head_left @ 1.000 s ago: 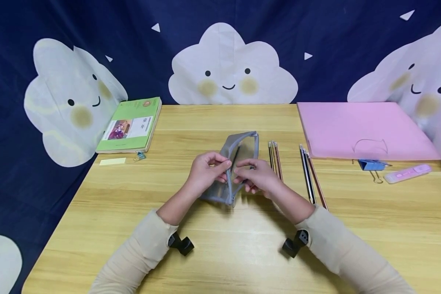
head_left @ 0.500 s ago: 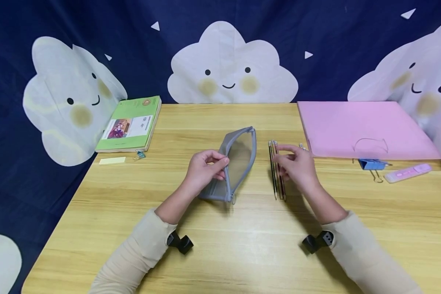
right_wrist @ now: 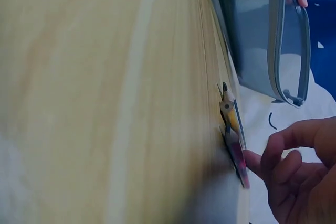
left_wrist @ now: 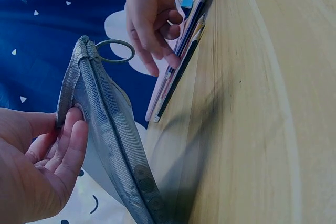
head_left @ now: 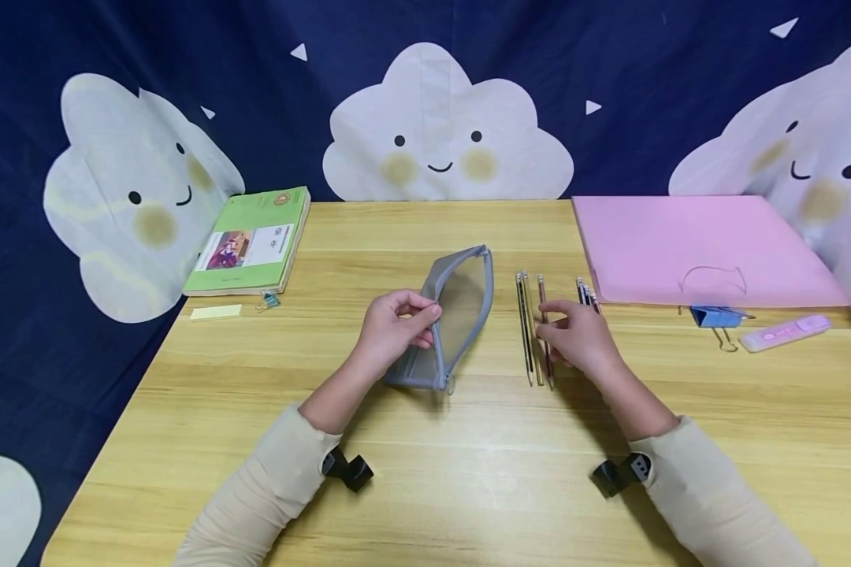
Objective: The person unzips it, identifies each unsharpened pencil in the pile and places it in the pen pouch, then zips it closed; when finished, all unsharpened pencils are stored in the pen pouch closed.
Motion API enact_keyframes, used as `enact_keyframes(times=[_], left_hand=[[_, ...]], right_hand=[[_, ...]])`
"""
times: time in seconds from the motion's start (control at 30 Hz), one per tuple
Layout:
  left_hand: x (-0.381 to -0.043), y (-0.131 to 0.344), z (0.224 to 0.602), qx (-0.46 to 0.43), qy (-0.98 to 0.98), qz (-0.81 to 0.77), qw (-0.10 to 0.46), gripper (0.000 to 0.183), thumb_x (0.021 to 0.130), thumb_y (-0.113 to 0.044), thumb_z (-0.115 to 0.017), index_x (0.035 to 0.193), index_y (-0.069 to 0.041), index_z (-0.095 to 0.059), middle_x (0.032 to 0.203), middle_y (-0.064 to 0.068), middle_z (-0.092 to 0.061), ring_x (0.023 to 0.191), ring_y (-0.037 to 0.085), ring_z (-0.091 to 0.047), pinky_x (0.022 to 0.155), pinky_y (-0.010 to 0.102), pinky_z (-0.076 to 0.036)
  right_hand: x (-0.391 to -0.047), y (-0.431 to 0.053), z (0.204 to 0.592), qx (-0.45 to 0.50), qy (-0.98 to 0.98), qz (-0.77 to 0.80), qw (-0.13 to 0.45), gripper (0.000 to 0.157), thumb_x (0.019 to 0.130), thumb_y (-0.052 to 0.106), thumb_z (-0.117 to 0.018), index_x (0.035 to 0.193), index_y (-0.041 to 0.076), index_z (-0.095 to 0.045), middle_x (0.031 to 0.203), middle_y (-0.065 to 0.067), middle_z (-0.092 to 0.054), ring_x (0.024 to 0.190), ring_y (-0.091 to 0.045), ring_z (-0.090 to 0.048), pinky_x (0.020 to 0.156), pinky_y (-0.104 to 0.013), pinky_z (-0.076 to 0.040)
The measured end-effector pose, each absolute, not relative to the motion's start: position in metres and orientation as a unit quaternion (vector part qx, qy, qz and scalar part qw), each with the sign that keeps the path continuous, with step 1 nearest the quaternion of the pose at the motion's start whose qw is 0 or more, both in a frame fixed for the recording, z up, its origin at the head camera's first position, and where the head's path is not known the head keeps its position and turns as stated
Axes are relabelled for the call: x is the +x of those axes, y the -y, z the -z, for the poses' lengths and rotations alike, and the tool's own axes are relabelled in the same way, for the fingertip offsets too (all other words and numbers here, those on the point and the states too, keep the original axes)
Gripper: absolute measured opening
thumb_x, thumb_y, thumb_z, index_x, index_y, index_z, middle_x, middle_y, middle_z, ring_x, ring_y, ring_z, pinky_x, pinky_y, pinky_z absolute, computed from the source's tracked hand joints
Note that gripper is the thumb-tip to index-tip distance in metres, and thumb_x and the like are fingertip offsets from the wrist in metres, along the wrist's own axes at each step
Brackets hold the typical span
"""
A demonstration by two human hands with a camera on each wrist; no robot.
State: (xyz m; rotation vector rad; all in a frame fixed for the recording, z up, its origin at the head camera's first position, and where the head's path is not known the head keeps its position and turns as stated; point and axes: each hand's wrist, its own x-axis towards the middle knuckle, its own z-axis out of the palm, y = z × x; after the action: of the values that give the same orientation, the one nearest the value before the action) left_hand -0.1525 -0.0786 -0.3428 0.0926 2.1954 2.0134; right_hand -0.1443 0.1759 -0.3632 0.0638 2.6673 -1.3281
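Note:
In the head view, my left hand (head_left: 399, 319) pinches the near-side rim of a grey mesh zip pouch (head_left: 461, 303), whose mouth gapes toward the right. The left wrist view also shows the thumb and fingers gripping the pouch (left_wrist: 113, 129) beside its zip. My right hand (head_left: 577, 335) is over a small group of pencils. A fingertip touches the dark red pencil (right_wrist: 236, 153), which lies on the table; the fingers are loosely bent. To its left are a black pencil (head_left: 524, 331) and a gold pencil (head_left: 529, 315), side by side.
More pencils (head_left: 585, 291) lie partly hidden behind my right hand. A pink folder (head_left: 702, 248), blue binder clip (head_left: 716, 317) and pink pen-like device (head_left: 785, 334) are at the right. A green book (head_left: 251, 244), sticky notes (head_left: 216, 312) and small clip (head_left: 271, 300) are at the left.
My right hand has left the pouch's mouth and come right to the pencils. The dark red pencil has shifted right, apart from the other two. My left hand keeps its grip on the pouch.

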Motion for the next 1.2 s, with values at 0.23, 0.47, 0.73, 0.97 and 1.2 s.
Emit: enact_keyframes(times=[0.23, 0.47, 0.73, 0.97, 1.2], left_hand=[[-0.151, 0.079, 0.341, 0.034, -0.733, -0.675, 0.079, 0.015, 0.077, -0.008, -0.064, 0.085, 0.003, -0.058, 0.073, 0.013, -0.057, 0.048, 0.017, -0.056, 0.052, 0.035, -0.053], [-0.151, 0.079, 0.342, 0.032, -0.732, -0.676, 0.081, 0.017, 0.076, -0.009, -0.065, 0.085, 0.004, -0.057, 0.073, 0.013, -0.057, 0.049, 0.018, -0.057, 0.052, 0.035, -0.053], [-0.151, 0.080, 0.342, 0.025, -0.732, -0.675, 0.087, 0.019, 0.076, -0.010, -0.065, 0.086, 0.004, -0.058, 0.074, 0.012, -0.057, 0.050, 0.019, -0.057, 0.053, 0.036, -0.053], [-0.150, 0.080, 0.342, 0.030, -0.730, -0.677, 0.085, 0.019, 0.076, -0.011, -0.065, 0.086, 0.004, -0.057, 0.074, 0.012, -0.058, 0.050, 0.018, -0.057, 0.053, 0.036, -0.053], [-0.150, 0.080, 0.341, 0.035, -0.728, -0.680, 0.081, 0.018, 0.076, -0.010, -0.065, 0.085, 0.003, -0.057, 0.073, 0.012, -0.058, 0.049, 0.017, -0.057, 0.052, 0.034, -0.053]], right_hand=[[-0.147, -0.175, 0.365, -0.026, -0.956, 0.281, 0.082, 0.045, 0.080, 0.022, -0.060, 0.117, 0.000, -0.049, 0.092, -0.016, -0.060, 0.066, -0.022, -0.056, 0.061, -0.036, -0.046], [-0.149, -0.172, 0.362, -0.011, -0.973, 0.206, 0.100, 0.051, 0.073, 0.022, -0.061, 0.117, -0.001, -0.048, 0.111, -0.022, -0.051, 0.091, -0.035, -0.051, 0.072, -0.046, -0.044], [-0.153, -0.180, 0.355, 0.023, -0.969, 0.211, 0.128, 0.030, 0.069, 0.023, -0.063, 0.088, 0.002, -0.053, 0.071, -0.009, -0.051, 0.058, -0.021, -0.046, 0.043, -0.029, -0.039], [-0.152, -0.181, 0.336, 0.034, -0.911, 0.411, 0.006, 0.043, 0.075, 0.011, -0.056, 0.112, 0.002, -0.037, 0.072, -0.010, -0.054, 0.046, -0.016, -0.051, 0.041, -0.027, -0.046], [-0.148, -0.138, 0.330, 0.021, -0.768, 0.626, -0.133, 0.040, 0.072, -0.003, -0.057, 0.100, 0.007, -0.031, 0.066, -0.007, -0.058, 0.038, -0.017, -0.048, 0.035, -0.025, -0.044]])
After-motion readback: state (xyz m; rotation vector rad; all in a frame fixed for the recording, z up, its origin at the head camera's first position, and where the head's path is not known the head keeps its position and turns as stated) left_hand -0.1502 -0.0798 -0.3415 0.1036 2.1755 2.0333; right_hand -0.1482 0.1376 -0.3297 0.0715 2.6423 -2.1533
